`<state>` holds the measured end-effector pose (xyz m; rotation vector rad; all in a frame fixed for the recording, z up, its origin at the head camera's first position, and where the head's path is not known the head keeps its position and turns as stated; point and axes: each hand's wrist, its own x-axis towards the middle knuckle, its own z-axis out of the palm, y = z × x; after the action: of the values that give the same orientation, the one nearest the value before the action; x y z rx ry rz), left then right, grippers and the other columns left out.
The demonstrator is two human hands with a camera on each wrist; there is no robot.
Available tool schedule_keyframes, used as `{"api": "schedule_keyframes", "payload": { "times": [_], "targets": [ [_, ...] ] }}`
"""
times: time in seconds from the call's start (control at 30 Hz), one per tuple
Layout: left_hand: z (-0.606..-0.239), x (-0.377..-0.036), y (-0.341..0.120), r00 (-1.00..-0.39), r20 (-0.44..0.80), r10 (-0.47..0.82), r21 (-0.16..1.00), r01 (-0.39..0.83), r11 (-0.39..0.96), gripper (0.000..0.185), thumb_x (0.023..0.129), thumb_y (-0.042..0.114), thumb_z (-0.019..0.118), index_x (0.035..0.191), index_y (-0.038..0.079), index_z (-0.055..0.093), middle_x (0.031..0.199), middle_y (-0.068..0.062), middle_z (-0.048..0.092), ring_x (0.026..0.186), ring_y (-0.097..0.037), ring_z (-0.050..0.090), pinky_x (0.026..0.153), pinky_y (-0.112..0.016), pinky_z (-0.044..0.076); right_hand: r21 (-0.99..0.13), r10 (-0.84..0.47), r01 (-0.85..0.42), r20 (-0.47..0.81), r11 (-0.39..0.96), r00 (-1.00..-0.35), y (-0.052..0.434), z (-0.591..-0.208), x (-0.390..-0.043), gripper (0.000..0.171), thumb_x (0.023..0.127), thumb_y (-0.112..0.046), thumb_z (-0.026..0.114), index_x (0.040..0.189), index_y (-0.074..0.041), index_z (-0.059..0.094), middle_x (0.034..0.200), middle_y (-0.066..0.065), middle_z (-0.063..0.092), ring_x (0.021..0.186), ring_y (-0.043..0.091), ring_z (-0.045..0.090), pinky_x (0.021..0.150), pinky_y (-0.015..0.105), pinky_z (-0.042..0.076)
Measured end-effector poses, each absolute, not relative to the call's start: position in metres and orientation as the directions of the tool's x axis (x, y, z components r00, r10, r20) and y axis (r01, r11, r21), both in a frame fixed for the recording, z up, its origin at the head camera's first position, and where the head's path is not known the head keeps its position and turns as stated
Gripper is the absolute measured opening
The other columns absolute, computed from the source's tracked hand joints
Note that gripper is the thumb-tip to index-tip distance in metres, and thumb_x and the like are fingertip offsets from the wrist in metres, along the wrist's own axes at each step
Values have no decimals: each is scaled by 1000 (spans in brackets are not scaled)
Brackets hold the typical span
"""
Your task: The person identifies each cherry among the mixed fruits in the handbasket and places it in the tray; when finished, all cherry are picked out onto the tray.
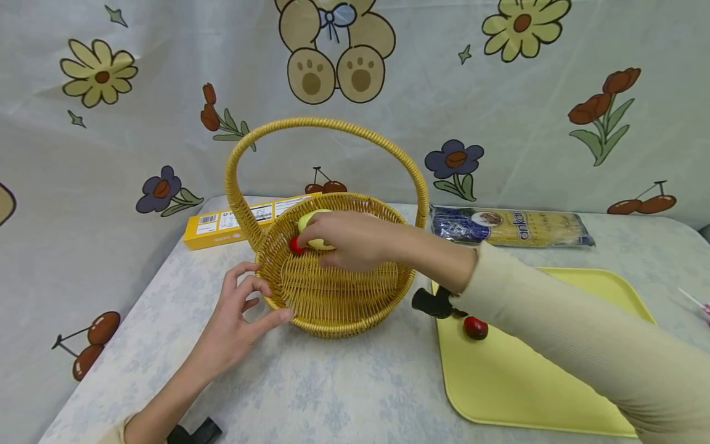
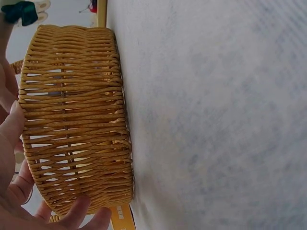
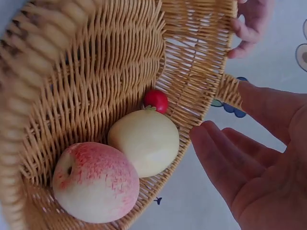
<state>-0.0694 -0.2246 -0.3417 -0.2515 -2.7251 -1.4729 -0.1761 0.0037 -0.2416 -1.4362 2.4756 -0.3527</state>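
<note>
A round wicker basket (image 1: 333,320) with a tall arched handle stands on the table. My left hand (image 1: 235,320) grips its near left rim, the fingers over the edge and the thumb along the front. Over the inside of the basket my right hand (image 1: 355,237) hovers; in the right wrist view its fingers are spread apart and hold nothing. Lying along the basket's far side are a small red fruit (image 3: 156,100), a pale yellow fruit (image 3: 146,143) and a pink-and-white, peach-like fruit (image 3: 96,182). My right hand hides the peach-like one in the head view.
To the right lies a yellow tray (image 1: 499,382) bearing a dark red fruit (image 1: 475,328), partly under my right sleeve. Behind are a yellow box (image 1: 222,228) and a plastic pasta packet (image 1: 510,226). A lollipop (image 1: 705,307) sits at the right edge.
</note>
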Motion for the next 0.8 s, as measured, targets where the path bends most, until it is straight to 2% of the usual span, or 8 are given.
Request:
{"api": "schedule_keyframes", "payload": {
  "times": [0.17, 0.27, 0.4, 0.5, 0.7, 0.8],
  "targets": [
    [-342, -70, -225, -987, 105, 123, 827, 156, 540, 35, 87, 23, 79, 97, 9, 48, 146, -13, 23, 130, -36, 37, 101, -60, 41, -348, -878, -807, -177, 478, -444, -24, -252, -195, 34, 94, -6, 64, 127, -11, 63, 121, 2, 62, 111, 17, 56, 94, 29, 45],
    [-343, -70, -227, -985, 115, 126, 826, 165, 539, 35, 86, 23, 80, 97, 10, 49, 146, -12, 23, 130, -35, 38, 100, -58, 41, -373, -872, -788, -220, 489, -437, -38, -259, -202, 38, 91, 0, 62, 127, -12, 65, 118, 2, 64, 103, 17, 56, 85, 27, 45],
    [-344, -71, -227, -983, 125, 131, 823, 176, 540, 35, 85, 22, 80, 97, 11, 49, 145, -12, 23, 129, -35, 38, 100, -58, 42, -361, -846, -768, -300, 529, -442, -53, -268, -207, 46, 89, 8, 56, 130, -11, 64, 119, 7, 63, 95, 17, 47, 76, 27, 38],
    [-344, -71, -228, -985, 119, 128, 823, 170, 542, 35, 86, 22, 80, 97, 11, 49, 145, -12, 23, 129, -35, 38, 100, -58, 41, -319, -821, -766, -342, 558, -456, -63, -275, -209, 48, 89, 11, 51, 131, -10, 62, 122, 8, 61, 97, 15, 47, 77, 26, 39],
    [-344, -71, -227, -986, 105, 128, 835, 157, 528, 34, 86, 22, 79, 97, 11, 49, 146, -11, 22, 130, -35, 37, 100, -58, 41, -277, -771, -738, -411, 615, -487, -74, -284, -213, 51, 93, 8, 47, 140, -10, 54, 137, 5, 55, 110, 12, 49, 90, 23, 41],
    [-343, -71, -226, -985, 108, 131, 832, 162, 531, 34, 87, 22, 79, 97, 10, 49, 146, -12, 22, 130, -35, 37, 100, -58, 41, -291, -759, -727, -453, 622, -468, -74, -287, -214, 48, 93, 7, 47, 139, -8, 55, 132, 7, 57, 101, 14, 49, 81, 24, 40]
  ]
}}
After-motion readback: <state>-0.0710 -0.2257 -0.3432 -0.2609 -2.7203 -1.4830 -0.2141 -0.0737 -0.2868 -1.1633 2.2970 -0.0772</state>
